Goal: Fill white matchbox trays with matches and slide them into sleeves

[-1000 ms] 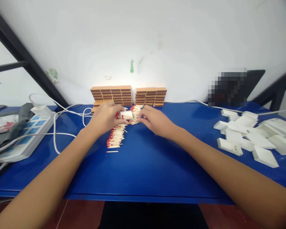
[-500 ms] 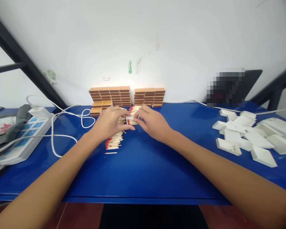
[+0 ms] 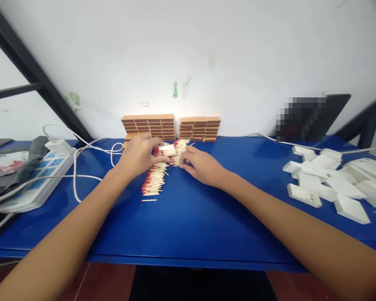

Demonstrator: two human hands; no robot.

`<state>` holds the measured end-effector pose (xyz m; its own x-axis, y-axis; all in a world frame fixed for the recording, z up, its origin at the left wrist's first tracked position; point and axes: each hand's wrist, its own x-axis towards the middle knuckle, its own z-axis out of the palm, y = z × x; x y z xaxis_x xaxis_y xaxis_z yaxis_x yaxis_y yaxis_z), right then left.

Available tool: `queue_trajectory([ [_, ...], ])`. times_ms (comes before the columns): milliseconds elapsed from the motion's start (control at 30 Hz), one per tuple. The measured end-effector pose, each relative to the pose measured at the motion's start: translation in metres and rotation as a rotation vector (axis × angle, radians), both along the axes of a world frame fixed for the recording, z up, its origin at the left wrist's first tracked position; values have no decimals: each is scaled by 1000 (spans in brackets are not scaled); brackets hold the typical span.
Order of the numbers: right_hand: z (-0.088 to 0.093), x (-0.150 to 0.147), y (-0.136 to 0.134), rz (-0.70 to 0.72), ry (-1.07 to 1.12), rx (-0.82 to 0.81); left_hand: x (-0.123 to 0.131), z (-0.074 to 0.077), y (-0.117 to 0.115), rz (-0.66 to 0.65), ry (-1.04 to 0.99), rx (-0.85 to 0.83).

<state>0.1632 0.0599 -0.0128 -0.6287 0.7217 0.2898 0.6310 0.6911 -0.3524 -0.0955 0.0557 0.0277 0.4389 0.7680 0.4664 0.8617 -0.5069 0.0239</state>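
My left hand [image 3: 138, 155] pinches a small white matchbox tray [image 3: 167, 150] between thumb and fingers, with red-tipped matches lying inside it. Below and beside that hand spreads a pile of loose matches [image 3: 154, 179], their red heads mostly to the left. My right hand [image 3: 203, 166] is at the right edge of another heap of matches [image 3: 181, 145], thumb and fingertips drawn together. Whatever its fingertips grip, if anything, is too small to make out. One single match [image 3: 148, 200] lies apart in front of the pile.
Stacked brown matchboxes [image 3: 150, 118] stand along the wall, with a second stack [image 3: 200, 120] to their right. Several white empty trays [image 3: 313, 182] lie scattered on the right of the blue table [image 3: 188, 225]. A power strip [image 3: 39, 179] and white cables occupy the left.
My right hand has come away from the tray, a little to the right and down. My left hand keeps the tray, now shifted slightly left and more visible. The view has shifted a little.
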Motion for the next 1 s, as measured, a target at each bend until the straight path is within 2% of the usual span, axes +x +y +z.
queue_trajectory([
  [367, 0, 0, 1, -6, -40, -16, -1, -1, 2, -17, 30, 15],
  [567, 8, 5, 3, -39, -27, -5, 1, 2, -1, -30, 57, 20],
  [733, 15, 5, 3, -87, 113, 91, 12, -1, -8, -43, 42, 15],
  [1000, 10, -3, -8, -33, 92, 85, 30, -5, -17, -148, 34, -28],
])
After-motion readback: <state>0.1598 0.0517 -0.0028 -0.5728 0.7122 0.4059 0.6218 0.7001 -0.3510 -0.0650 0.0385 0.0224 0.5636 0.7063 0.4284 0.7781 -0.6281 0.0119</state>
